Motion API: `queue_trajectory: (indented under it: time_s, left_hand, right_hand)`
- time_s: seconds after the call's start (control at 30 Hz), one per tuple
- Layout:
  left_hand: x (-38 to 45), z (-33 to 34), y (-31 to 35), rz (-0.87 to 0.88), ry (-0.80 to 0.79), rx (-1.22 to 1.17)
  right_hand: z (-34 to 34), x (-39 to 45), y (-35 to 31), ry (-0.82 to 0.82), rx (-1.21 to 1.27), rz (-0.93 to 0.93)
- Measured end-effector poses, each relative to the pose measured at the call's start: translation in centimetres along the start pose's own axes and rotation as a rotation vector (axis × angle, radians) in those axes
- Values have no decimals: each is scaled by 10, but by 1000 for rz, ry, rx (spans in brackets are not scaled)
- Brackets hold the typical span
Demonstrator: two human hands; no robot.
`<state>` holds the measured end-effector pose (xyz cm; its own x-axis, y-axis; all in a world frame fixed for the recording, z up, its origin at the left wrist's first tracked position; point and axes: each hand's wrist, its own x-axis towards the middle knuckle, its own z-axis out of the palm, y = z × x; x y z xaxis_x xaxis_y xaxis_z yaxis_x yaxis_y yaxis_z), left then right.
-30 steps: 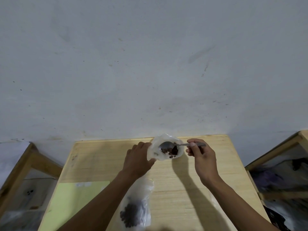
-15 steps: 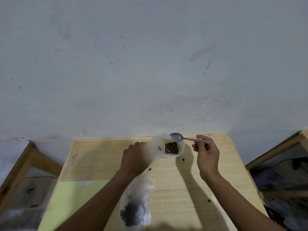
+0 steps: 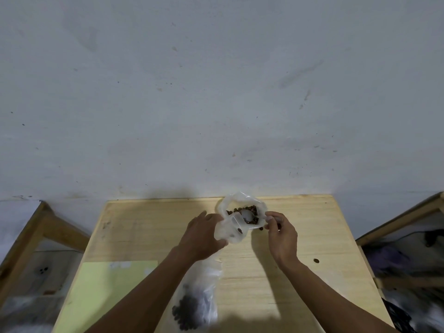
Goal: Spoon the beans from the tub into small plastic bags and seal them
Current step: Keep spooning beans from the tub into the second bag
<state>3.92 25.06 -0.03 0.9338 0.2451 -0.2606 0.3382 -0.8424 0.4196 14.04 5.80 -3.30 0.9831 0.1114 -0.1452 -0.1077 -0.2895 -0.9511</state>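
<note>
A tub (image 3: pixel 260 207) of dark beans (image 3: pixel 251 209), wrapped in clear plastic, stands at the far edge of the wooden table (image 3: pixel 288 272). My left hand (image 3: pixel 201 236) holds a small clear plastic bag (image 3: pixel 231 230) just in front of the tub. My right hand (image 3: pixel 282 234) pinches the handle of a spoon (image 3: pixel 247 215), whose bowl lies down in the tub among the beans. A filled bag of beans (image 3: pixel 194 304) lies on the table under my left forearm.
A loose bean (image 3: pixel 316 260) lies on the table to the right, another (image 3: pixel 260 228) beside the tub. A pale green sheet (image 3: pixel 115 284) covers the near left of the table. Wooden frames (image 3: pixel 31 236) (image 3: pixel 403 224) stand at both sides; a white wall (image 3: pixel 216 92) rises behind.
The spoon has dropped from above the tub into the beans. My left hand has brought the small bag across in front of the tub.
</note>
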Motion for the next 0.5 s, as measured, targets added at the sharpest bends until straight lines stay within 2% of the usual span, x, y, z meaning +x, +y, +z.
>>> queue_trajectory:
  time_s: [0.17, 0.3, 0.4, 0.5]
  left_hand:
    - [1, -3, 4, 19, 5, -1]
    - [-5, -5, 1, 14, 115, -60]
    - [-9, -8, -1, 1, 193, -131]
    - [-12, -9, -2, -20, 226, -156]
  right_hand:
    - [6, 7, 2, 18, 88, 236]
    - [-2, 13, -6, 70, 259, 358]
    - [-14, 16, -20, 70, 363, 345]
    - [-26, 17, -43, 51, 386, 255]
